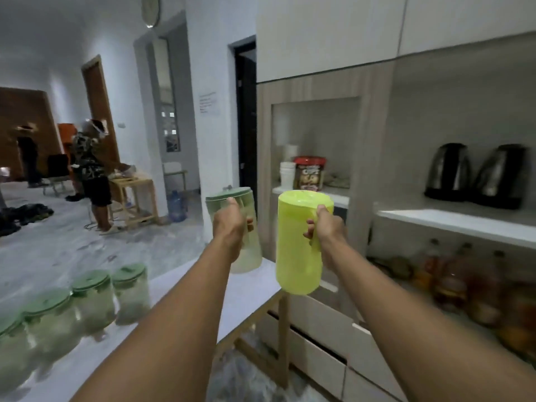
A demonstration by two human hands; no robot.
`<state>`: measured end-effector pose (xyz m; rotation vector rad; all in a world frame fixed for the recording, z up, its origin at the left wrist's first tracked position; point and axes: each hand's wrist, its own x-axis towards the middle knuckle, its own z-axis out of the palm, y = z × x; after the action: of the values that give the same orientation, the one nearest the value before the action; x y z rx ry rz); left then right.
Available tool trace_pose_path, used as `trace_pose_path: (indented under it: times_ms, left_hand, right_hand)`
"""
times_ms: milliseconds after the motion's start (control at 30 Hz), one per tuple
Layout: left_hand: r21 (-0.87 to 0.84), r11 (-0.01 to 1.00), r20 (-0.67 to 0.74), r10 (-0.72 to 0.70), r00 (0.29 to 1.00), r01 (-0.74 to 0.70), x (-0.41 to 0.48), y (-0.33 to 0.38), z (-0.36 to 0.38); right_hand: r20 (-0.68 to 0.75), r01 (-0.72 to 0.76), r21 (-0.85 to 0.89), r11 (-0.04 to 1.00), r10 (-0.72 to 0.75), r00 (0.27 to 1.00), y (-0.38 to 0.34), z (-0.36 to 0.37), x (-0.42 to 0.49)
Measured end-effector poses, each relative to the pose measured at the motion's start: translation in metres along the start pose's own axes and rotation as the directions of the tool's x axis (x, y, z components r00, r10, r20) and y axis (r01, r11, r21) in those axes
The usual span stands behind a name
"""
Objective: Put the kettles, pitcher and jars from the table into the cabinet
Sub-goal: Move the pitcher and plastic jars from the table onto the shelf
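Observation:
My right hand (326, 227) grips the handle of a lime-yellow pitcher (298, 245), held in the air past the table's right end. My left hand (229, 224) holds a clear jar with a green lid (246, 204) by its handle, lifted just above the table. Several more green-lidded jars (92, 300) stand in a row on the white table (203, 300) at the lower left. Two dark steel kettles (449, 171) (500, 175) stand side by side on the cabinet's white shelf (452, 221) at the right.
A niche (316, 146) in the cabinet holds white cups and a red snack jar. Bottles (452, 282) crowd the lower shelf at the right, with drawers (319, 349) beneath. Two people stand by a wooden table at the far left, near a water jug on the floor.

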<state>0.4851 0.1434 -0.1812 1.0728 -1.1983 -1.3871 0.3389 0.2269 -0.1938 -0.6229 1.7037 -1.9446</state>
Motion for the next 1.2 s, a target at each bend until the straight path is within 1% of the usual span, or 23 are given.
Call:
trace_pose_path:
  times_ms: [100, 167, 300, 433, 567, 633, 733, 800, 900, 967, 1067, 1200]
  left_hand:
    - [-0.033, 0.999, 0.13, 0.027, 0.991, -0.023, -0.02, 0.013, 0.084]
    - [-0.062, 0.998, 0.231, 0.032, 0.972, -0.019, -0.037, 0.019, 0.138]
    - [-0.064, 0.996, 0.364, 0.078, 0.928, -0.058, -0.057, 0.023, 0.229]
    - [-0.078, 0.994, 0.462, 0.103, 0.881, -0.075, -0.045, 0.018, 0.31]
    - [-0.068, 0.992, 0.53, 0.124, 0.839, -0.104, -0.011, 0.013, 0.385]
    - [-0.054, 0.993, 0.543, 0.121, 0.831, -0.109, 0.01, 0.012, 0.419]
    - [-0.046, 0.995, 0.565, 0.098, 0.819, -0.088, 0.049, 0.012, 0.472]
    - [-0.039, 0.996, 0.551, 0.085, 0.83, -0.076, 0.074, 0.01, 0.502]
    - [-0.024, 0.999, 0.532, 0.032, 0.846, -0.023, 0.112, 0.002, 0.545]
    - [-0.005, 1.0, 0.515, -0.013, 0.857, 0.017, 0.136, -0.008, 0.567]
    - [0.014, 1.0, 0.45, -0.029, 0.893, 0.025, 0.178, -0.024, 0.601]
    - [0.047, 0.998, 0.412, -0.061, 0.909, 0.046, 0.231, -0.042, 0.643]
  right_hand:
    - [-0.14, 0.058, 0.0, 0.998, -0.057, 0.989, -0.033, -0.077, 0.023]
    - [-0.231, 0.093, -0.009, 0.996, -0.092, 0.969, -0.051, -0.124, 0.035]
    - [-0.351, 0.145, -0.028, 0.989, -0.146, 0.925, -0.077, -0.2, 0.062]
    - [-0.435, 0.225, -0.049, 0.973, -0.224, 0.872, -0.096, -0.248, 0.106]
    - [-0.467, 0.294, -0.068, 0.953, -0.291, 0.835, -0.113, -0.272, 0.168]
    - [-0.471, 0.311, -0.072, 0.948, -0.307, 0.827, -0.115, -0.28, 0.205]
    - [-0.473, 0.298, -0.088, 0.95, -0.303, 0.827, -0.117, -0.29, 0.265]
    - [-0.472, 0.275, -0.091, 0.957, -0.285, 0.834, -0.113, -0.294, 0.305]
    - [-0.464, 0.241, -0.085, 0.967, -0.252, 0.849, -0.104, -0.297, 0.36]
    - [-0.436, 0.215, -0.081, 0.973, -0.228, 0.87, -0.099, -0.297, 0.396]
    - [-0.389, 0.195, -0.064, 0.979, -0.205, 0.898, -0.091, -0.293, 0.454]
    - [-0.295, 0.187, -0.037, 0.982, -0.189, 0.936, -0.087, -0.284, 0.533]
